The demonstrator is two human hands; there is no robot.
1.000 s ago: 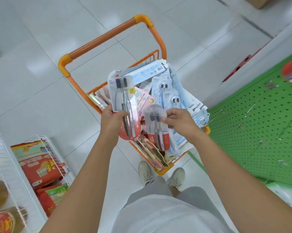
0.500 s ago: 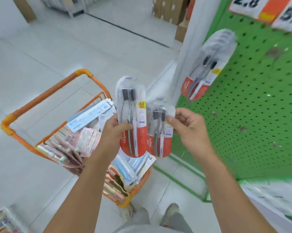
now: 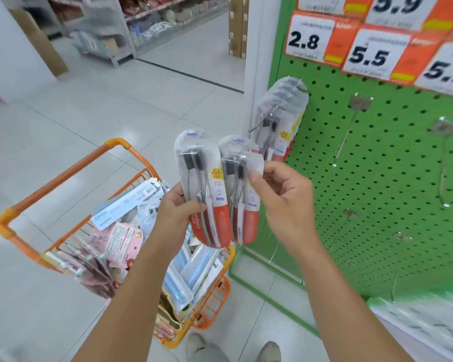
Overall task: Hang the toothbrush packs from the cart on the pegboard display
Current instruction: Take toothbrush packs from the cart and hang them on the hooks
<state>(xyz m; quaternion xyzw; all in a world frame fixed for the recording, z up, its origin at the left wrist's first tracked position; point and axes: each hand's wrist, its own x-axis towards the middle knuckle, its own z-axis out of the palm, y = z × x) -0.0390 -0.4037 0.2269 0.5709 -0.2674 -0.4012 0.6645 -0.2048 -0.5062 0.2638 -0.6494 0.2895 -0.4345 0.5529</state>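
Observation:
My left hand (image 3: pixel 174 214) grips a red-and-clear toothbrush pack (image 3: pixel 207 189) by its lower half, held upright. My right hand (image 3: pixel 285 205) pinches a second, similar toothbrush pack (image 3: pixel 242 205) near its top, right beside the first. Both packs are raised in front of the green pegboard (image 3: pixel 389 184). Several matching packs (image 3: pixel 280 121) hang on a hook at the pegboard's upper left. The orange cart (image 3: pixel 63 176) stands below left, holding several more toothbrush packs (image 3: pixel 123 207).
Bare metal hooks (image 3: pixel 346 139) stick out of the pegboard to the right of the hung packs. Price signs (image 3: pixel 311 39) line its top. A white pillar (image 3: pixel 256 61) stands at the board's left edge. Store shelves (image 3: pixel 110 35) stand far back across the tiled floor.
The view swung up from the cart to the pegboard. Both hands lifted their packs from above the cart up toward the hung packs.

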